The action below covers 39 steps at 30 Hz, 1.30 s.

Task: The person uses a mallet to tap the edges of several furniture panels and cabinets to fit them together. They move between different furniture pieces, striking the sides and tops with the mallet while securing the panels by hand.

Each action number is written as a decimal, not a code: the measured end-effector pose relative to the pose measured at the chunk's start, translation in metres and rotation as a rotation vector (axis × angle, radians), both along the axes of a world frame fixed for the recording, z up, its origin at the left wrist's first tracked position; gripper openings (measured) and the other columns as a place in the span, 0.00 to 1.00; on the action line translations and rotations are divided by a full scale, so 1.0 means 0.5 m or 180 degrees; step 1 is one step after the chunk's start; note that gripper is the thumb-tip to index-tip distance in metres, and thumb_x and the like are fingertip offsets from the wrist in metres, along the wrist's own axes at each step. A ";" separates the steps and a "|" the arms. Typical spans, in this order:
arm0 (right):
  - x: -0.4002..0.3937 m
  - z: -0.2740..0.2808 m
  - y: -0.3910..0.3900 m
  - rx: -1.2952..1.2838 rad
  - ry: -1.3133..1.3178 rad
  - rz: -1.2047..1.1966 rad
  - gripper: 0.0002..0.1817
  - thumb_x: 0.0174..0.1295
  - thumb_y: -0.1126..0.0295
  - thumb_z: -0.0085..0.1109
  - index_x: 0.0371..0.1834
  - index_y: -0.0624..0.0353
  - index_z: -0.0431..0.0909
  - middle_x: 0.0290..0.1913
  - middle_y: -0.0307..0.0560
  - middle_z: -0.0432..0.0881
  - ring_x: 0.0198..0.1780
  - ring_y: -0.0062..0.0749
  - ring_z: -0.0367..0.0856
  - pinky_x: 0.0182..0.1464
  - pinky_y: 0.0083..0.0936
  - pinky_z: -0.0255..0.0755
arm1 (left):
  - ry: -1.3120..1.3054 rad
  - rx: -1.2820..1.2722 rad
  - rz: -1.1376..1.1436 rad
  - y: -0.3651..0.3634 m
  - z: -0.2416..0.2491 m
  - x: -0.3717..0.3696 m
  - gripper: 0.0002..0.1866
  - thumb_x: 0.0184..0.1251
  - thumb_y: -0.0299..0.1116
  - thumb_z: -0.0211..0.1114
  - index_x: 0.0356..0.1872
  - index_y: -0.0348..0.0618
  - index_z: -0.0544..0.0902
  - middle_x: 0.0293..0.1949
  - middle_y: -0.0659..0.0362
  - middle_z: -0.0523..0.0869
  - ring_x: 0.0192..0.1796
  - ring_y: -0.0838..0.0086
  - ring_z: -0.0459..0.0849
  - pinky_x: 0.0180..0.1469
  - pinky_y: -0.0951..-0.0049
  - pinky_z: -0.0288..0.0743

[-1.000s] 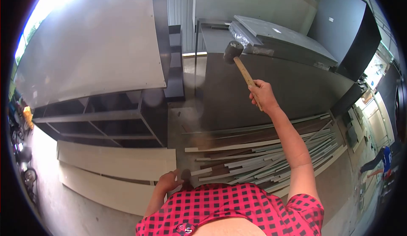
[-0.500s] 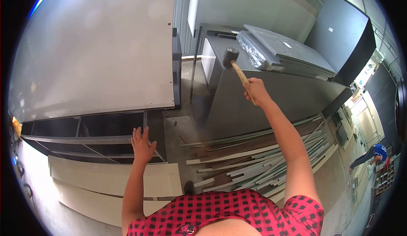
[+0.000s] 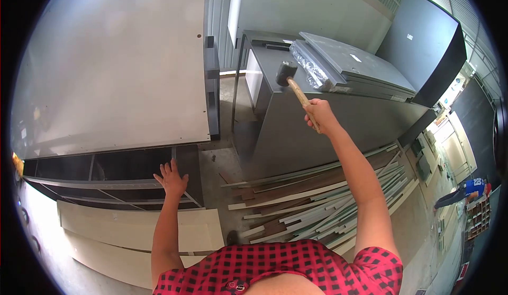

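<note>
My right hand (image 3: 320, 116) is closed around the wooden handle of a mallet (image 3: 287, 74), whose thick black head points up and away from me. The mallet is raised and overlaps the grey cabinet (image 3: 328, 128) in this view. My left hand (image 3: 172, 179) has its fingers spread and holds nothing. It is over the right end of a low dark frame (image 3: 119, 185) with several open compartments, fingertips close to its upper rail. A large pale panel (image 3: 114, 72) rises above that frame on the left.
Grey boards (image 3: 365, 64), partly in plastic wrap, are stacked on the cabinet. Long strips (image 3: 323, 205) lie piled on the floor to my right. Cream boards (image 3: 143, 229) lie in front of the frame. A person in blue (image 3: 472, 187) bends down at the far right.
My view has shifted slightly, so the panel and cabinet appear farther left. My left hand has moved a little left, fingers spread wider. The mallet stays raised in my right hand.
</note>
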State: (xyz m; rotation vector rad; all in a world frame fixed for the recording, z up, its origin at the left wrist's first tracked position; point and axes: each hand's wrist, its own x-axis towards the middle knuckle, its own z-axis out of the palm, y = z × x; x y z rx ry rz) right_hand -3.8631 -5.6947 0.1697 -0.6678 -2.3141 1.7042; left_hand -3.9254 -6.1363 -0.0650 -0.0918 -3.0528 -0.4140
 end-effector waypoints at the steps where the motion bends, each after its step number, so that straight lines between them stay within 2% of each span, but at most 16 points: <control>1: 0.005 0.003 0.009 -0.0036 0.0062 -0.0044 0.10 0.59 0.70 0.55 0.39 0.64 0.75 0.18 0.41 0.73 0.13 0.23 0.69 0.14 0.22 0.61 | 0.0002 -0.0001 0.0001 0.001 0.000 -0.002 0.46 0.51 0.44 0.68 0.70 0.46 0.54 0.66 0.45 0.62 0.72 0.50 0.51 0.67 0.33 0.36; 4: 0.013 0.013 0.045 0.0095 0.0095 -0.0200 0.10 0.59 0.69 0.55 0.40 0.64 0.75 0.18 0.42 0.73 0.12 0.23 0.69 0.13 0.21 0.61 | 0.0116 -0.0172 -0.0053 -0.003 -0.005 -0.021 0.46 0.51 0.45 0.68 0.70 0.47 0.53 0.65 0.46 0.64 0.71 0.49 0.53 0.66 0.32 0.40; 7: 0.020 0.012 0.086 0.0208 0.0085 -0.0286 0.10 0.59 0.70 0.54 0.40 0.64 0.75 0.18 0.42 0.73 0.12 0.23 0.69 0.11 0.21 0.60 | 0.0191 -0.0180 -0.0172 -0.003 -0.014 -0.023 0.48 0.51 0.45 0.68 0.71 0.52 0.51 0.64 0.46 0.66 0.70 0.50 0.57 0.65 0.32 0.44; 9: 0.022 0.006 0.106 0.0200 0.0006 -0.0327 0.10 0.60 0.70 0.54 0.40 0.63 0.75 0.18 0.42 0.73 0.11 0.23 0.69 0.11 0.22 0.59 | 0.0049 -0.0369 -0.0117 0.000 -0.008 -0.022 0.49 0.50 0.45 0.69 0.72 0.57 0.48 0.63 0.47 0.67 0.68 0.52 0.62 0.63 0.34 0.52; 10: 0.024 0.004 0.110 0.0187 -0.0080 -0.0372 0.09 0.60 0.70 0.54 0.40 0.63 0.75 0.18 0.42 0.73 0.11 0.24 0.69 0.10 0.22 0.59 | 0.0042 -0.0366 -0.0113 0.002 -0.001 -0.021 0.49 0.50 0.45 0.69 0.72 0.57 0.48 0.63 0.47 0.67 0.68 0.52 0.62 0.63 0.34 0.52; 13: 0.022 -0.004 0.115 0.0114 -0.0216 -0.0429 0.09 0.60 0.70 0.54 0.39 0.63 0.75 0.18 0.42 0.73 0.11 0.24 0.69 0.10 0.22 0.60 | -0.0211 -0.0349 -0.0106 0.000 0.010 -0.024 0.51 0.48 0.47 0.70 0.72 0.59 0.47 0.62 0.48 0.68 0.66 0.55 0.66 0.61 0.38 0.56; 15: 0.018 -0.002 0.117 0.0072 -0.0152 -0.0413 0.09 0.60 0.69 0.54 0.40 0.63 0.75 0.18 0.42 0.73 0.11 0.24 0.69 0.10 0.22 0.59 | -0.0332 -0.0471 -0.0180 -0.005 0.002 -0.029 0.55 0.46 0.50 0.70 0.73 0.60 0.43 0.61 0.49 0.69 0.62 0.58 0.71 0.57 0.43 0.61; 18: 0.009 -0.006 0.130 0.0036 -0.0071 -0.0383 0.09 0.60 0.69 0.54 0.40 0.62 0.74 0.18 0.42 0.73 0.11 0.23 0.69 0.10 0.22 0.59 | -0.0478 -0.0357 -0.0221 -0.005 0.006 -0.036 0.55 0.47 0.51 0.69 0.73 0.60 0.41 0.60 0.48 0.70 0.60 0.57 0.73 0.55 0.41 0.62; 19: 0.005 -0.006 0.133 0.0052 -0.0048 -0.0352 0.09 0.61 0.69 0.54 0.40 0.62 0.74 0.18 0.42 0.73 0.11 0.23 0.70 0.10 0.22 0.59 | -0.0291 -0.0408 -0.0251 -0.008 0.003 -0.038 0.55 0.47 0.49 0.69 0.73 0.58 0.40 0.55 0.48 0.75 0.57 0.56 0.76 0.53 0.45 0.67; 20: 0.002 -0.009 0.136 0.0049 -0.0038 -0.0345 0.09 0.61 0.69 0.54 0.40 0.62 0.74 0.18 0.42 0.73 0.11 0.23 0.70 0.10 0.22 0.59 | -0.0282 -0.0411 -0.0243 -0.010 0.003 -0.046 0.55 0.47 0.49 0.69 0.73 0.58 0.40 0.55 0.48 0.75 0.57 0.56 0.76 0.53 0.45 0.67; 22: -0.005 -0.013 0.137 0.0143 -0.0185 -0.0355 0.10 0.61 0.68 0.54 0.40 0.62 0.74 0.18 0.43 0.73 0.11 0.24 0.70 0.10 0.23 0.59 | -0.0590 0.0155 -0.0059 -0.010 0.007 -0.063 0.55 0.50 0.48 0.68 0.73 0.57 0.39 0.51 0.49 0.78 0.55 0.57 0.77 0.52 0.47 0.69; 25: -0.027 0.003 0.136 0.0019 -0.0207 -0.0344 0.09 0.60 0.67 0.54 0.38 0.62 0.74 0.18 0.43 0.73 0.11 0.25 0.70 0.10 0.24 0.60 | -0.0411 -0.0163 -0.0023 0.000 -0.008 -0.071 0.54 0.51 0.46 0.68 0.73 0.56 0.39 0.47 0.49 0.80 0.50 0.56 0.80 0.50 0.52 0.73; 30: -0.146 0.016 0.159 0.0192 0.0128 -0.0255 0.09 0.60 0.68 0.55 0.35 0.62 0.73 0.18 0.45 0.74 0.12 0.27 0.72 0.10 0.26 0.62 | -0.0437 -0.0198 0.0047 0.004 -0.004 -0.073 0.54 0.51 0.44 0.68 0.73 0.55 0.39 0.45 0.49 0.80 0.46 0.57 0.81 0.46 0.57 0.76; 32: -0.207 0.023 0.154 0.0167 -0.0034 -0.0527 0.11 0.60 0.67 0.54 0.40 0.63 0.73 0.19 0.46 0.75 0.12 0.27 0.71 0.12 0.27 0.63 | -0.0446 -0.0242 0.0063 0.008 -0.003 -0.074 0.54 0.51 0.43 0.68 0.73 0.55 0.39 0.44 0.49 0.80 0.45 0.58 0.82 0.45 0.59 0.77; 39: -0.387 -0.014 0.171 0.0095 -0.0206 -0.1080 0.12 0.57 0.67 0.58 0.37 0.66 0.74 0.21 0.50 0.76 0.14 0.32 0.73 0.13 0.31 0.63 | -0.0399 -0.0258 0.0045 0.005 -0.009 -0.079 0.54 0.49 0.41 0.69 0.73 0.54 0.41 0.44 0.49 0.80 0.44 0.56 0.82 0.43 0.59 0.78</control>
